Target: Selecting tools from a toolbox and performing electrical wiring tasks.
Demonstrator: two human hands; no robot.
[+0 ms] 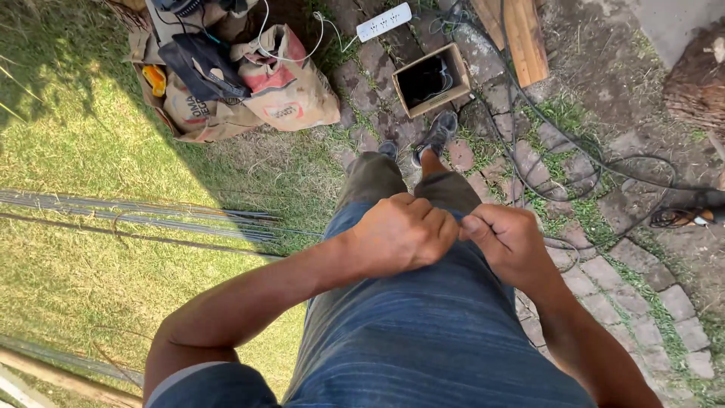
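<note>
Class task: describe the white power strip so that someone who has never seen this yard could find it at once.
Start at the brick path running ahead of the person's feet. Beyond the open cardboard box and right of the paper sacks lies the power strip. It is the only long, white, slotted bar there, with a white cable trailing left.

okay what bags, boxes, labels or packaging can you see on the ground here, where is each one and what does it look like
Paper sack: top centre, at the grass edge, tan with red and white printed label, slumped.
Second sack: left of it, tan with dark print, a dark cloth draped over it.
Open box: on the stone paving ahead of the feet, square, light wooden-looking walls, dark inside.
</note>
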